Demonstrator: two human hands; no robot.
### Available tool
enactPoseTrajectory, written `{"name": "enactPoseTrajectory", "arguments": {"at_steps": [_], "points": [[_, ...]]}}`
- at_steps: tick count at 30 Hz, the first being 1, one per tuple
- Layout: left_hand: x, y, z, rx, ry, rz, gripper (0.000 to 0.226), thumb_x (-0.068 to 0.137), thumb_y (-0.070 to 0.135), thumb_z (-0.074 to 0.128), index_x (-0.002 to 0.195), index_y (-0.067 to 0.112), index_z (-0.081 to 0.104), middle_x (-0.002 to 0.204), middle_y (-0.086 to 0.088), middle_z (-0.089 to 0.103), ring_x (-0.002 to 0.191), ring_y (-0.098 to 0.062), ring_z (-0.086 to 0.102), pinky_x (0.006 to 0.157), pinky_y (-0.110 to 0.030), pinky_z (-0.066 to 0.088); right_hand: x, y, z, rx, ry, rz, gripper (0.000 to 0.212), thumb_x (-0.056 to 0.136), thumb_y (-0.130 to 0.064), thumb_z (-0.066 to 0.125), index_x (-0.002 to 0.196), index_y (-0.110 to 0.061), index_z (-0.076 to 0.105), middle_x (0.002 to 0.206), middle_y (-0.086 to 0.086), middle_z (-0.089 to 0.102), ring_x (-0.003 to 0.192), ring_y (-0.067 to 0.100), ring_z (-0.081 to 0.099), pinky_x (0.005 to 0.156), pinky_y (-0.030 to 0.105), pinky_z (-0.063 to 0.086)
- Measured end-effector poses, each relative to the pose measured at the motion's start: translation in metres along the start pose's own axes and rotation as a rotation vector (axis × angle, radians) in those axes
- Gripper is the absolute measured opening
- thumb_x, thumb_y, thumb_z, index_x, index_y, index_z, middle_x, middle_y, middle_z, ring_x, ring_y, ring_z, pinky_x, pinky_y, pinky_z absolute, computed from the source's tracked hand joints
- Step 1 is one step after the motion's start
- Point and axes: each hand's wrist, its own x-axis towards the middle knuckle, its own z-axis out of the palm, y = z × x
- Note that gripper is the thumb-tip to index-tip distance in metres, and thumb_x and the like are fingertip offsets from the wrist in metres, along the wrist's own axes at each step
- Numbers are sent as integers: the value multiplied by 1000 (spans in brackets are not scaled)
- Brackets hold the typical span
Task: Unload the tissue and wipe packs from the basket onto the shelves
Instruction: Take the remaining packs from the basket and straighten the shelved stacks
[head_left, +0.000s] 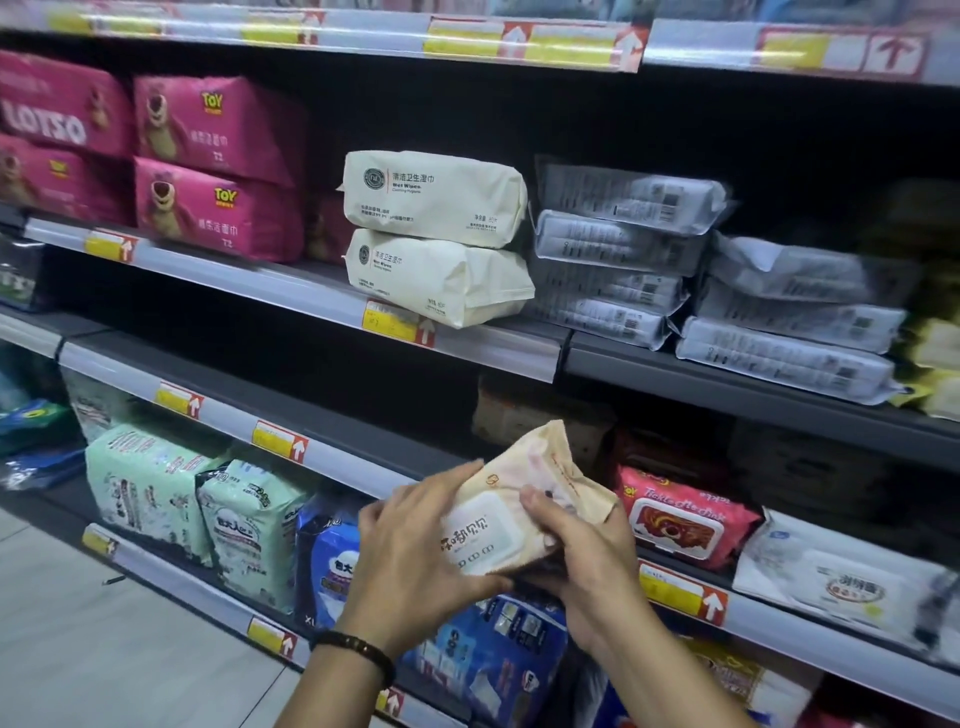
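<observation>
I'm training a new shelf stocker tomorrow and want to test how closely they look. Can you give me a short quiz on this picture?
1. True or false: the left hand and the right hand both hold the beige wipe pack.
2. How many cream wipe packs are stacked just right of the pink bear packs? A) one B) two C) four
3. Fill in: the dark bead bracelet sits on the ___ wrist.
Key: 1 true; 2 B; 3 left.
</observation>
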Motion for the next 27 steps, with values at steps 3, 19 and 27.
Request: {"name": "enactPoseTrajectory", "arguments": {"at_steps": [3,19,27], "points": [[4,3,2,-205,205,-215,113,51,90,71,151,51,36,156,18,34,140,-8,34,115,-45,27,1,0,-3,205,40,8,71,61,-19,91,127,-14,66,108,14,81,93,38,80,77,71,61],[50,-30,9,-1097,116,-415,54,79,28,82,127,18,61,127,-9,74,116,-37,72,98,-59,58,17,7,-22,-230,137,-332,55,82,-18,89,125,-36,62,102,-23,74,93,-15,68,74,14,57],[80,-45,39,-719,209,-337,39,97,27,75,134,36,67,135,4,53,119,-8,64,109,-32,51,40,26,-17,-726,265,-343,29,92,-36,79,118,-26,69,118,-4,41,100,14,55,90,11,44]]}}
